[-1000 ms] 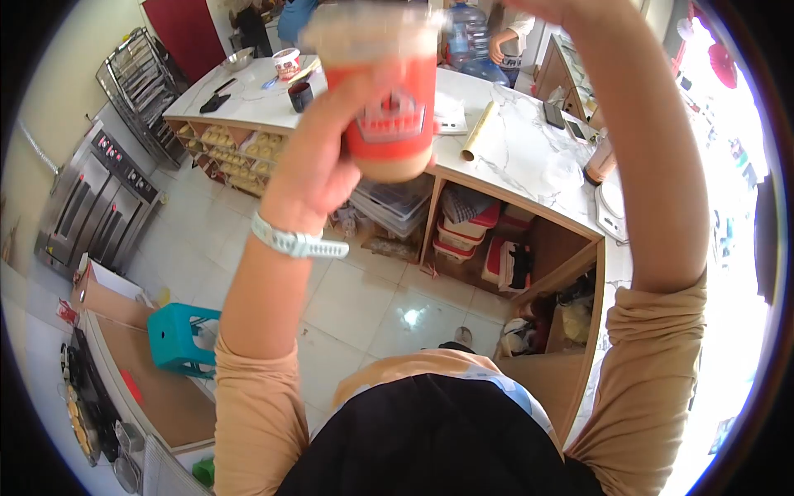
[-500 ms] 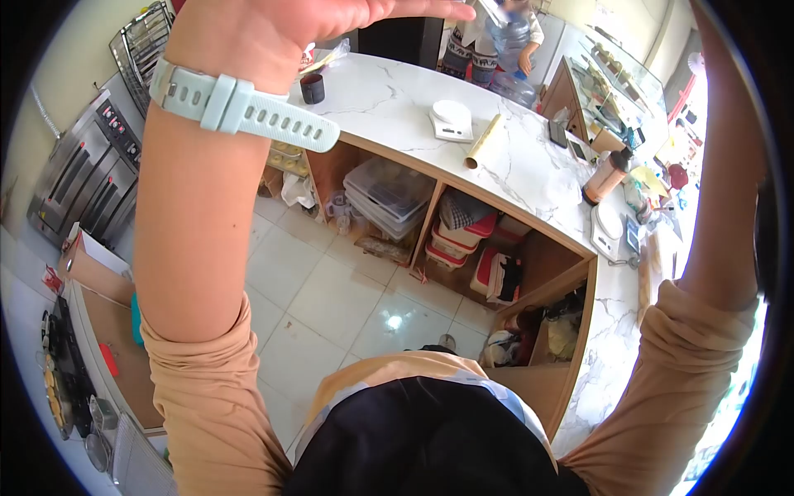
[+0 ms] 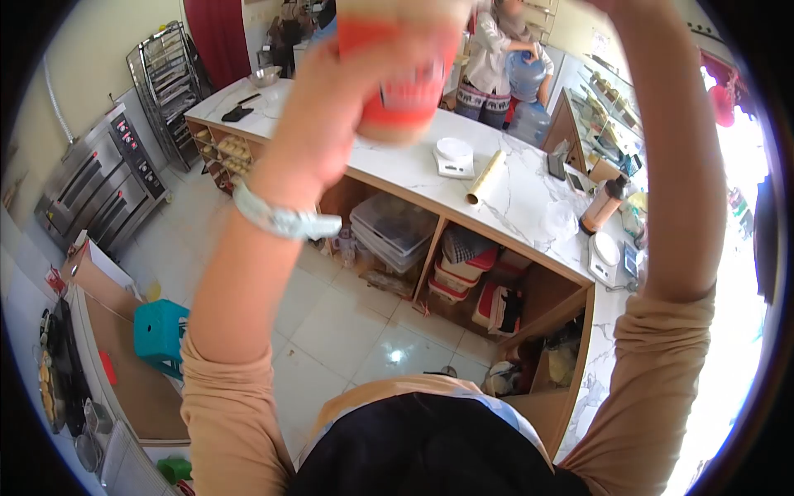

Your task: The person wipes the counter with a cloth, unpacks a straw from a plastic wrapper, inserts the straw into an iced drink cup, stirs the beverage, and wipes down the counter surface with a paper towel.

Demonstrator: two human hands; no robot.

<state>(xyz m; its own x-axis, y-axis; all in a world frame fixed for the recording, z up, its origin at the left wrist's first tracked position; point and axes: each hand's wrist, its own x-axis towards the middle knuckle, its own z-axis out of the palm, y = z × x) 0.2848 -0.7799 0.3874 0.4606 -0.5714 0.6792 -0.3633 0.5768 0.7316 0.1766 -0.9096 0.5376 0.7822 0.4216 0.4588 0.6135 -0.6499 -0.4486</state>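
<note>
My left hand (image 3: 318, 136), with a pale watch strap on its wrist, is raised at the top centre and closed around a tub-like container (image 3: 405, 87). The container has a red label and a pale beige base; motion blurs it, and the frame's top edge cuts it off. My right forearm (image 3: 674, 165) reaches up on the right. Only a small part of my right hand (image 3: 616, 7) shows at the top edge, with its fingers out of sight. Below and beyond the container, a white kitchen scale (image 3: 453, 157) and a golden roll (image 3: 486, 178) lie on the marble-patterned counter (image 3: 521, 207).
A person (image 3: 488, 70) stands behind the counter beside large blue water bottles (image 3: 527, 78). A brown bottle (image 3: 604, 204) and a second scale (image 3: 605, 256) are on the right. Plastic boxes (image 3: 393, 227) fill the shelves below. A teal stool (image 3: 159, 331) and an oven (image 3: 103, 190) stand left.
My left hand was open with outstretched fingers; now it grips the red-labelled container and sits lower and further right. My right forearm has shifted left. The view has turned, showing more counter at left.
</note>
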